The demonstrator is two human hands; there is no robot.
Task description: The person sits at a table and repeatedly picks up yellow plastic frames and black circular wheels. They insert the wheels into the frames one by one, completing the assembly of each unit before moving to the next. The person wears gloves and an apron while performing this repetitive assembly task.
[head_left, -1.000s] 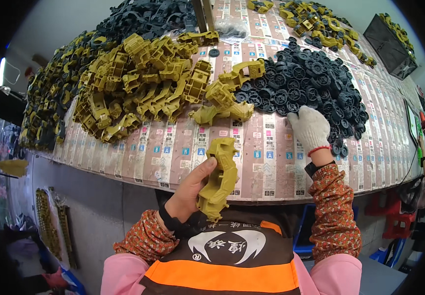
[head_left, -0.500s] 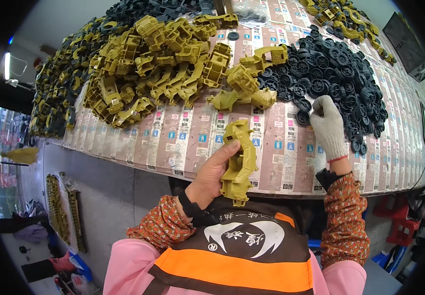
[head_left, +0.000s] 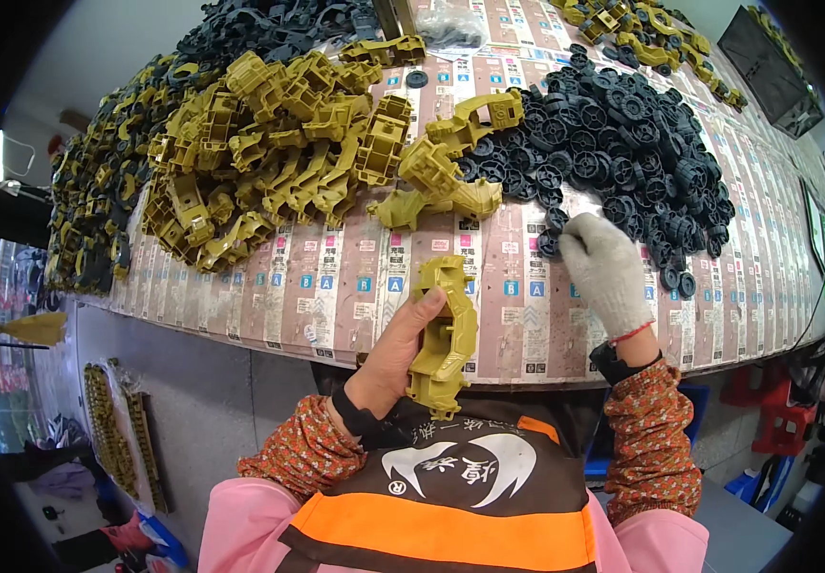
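Observation:
My bare left hand (head_left: 391, 358) grips an olive-yellow moulded plastic part (head_left: 443, 334), held upright over the near edge of the table. My right hand (head_left: 605, 272), in a white knit glove, reaches onto the table with its fingertips at the near edge of a heap of small black plastic wheels (head_left: 622, 143). I cannot tell whether it holds a wheel. A few loose olive-yellow parts (head_left: 436, 181) lie just beyond the held one.
The table (head_left: 336, 296) is covered with printed paper sheets. A big pile of olive-yellow parts (head_left: 269, 153) lies at the left, with dark plastic parts (head_left: 240, 29) behind it. More yellow parts (head_left: 642, 29) sit far right. A red stool (head_left: 780, 420) stands below.
My right hand has slid left and nearer along the edge of the black wheel heap. My left hand still holds the yellow part in the same place.

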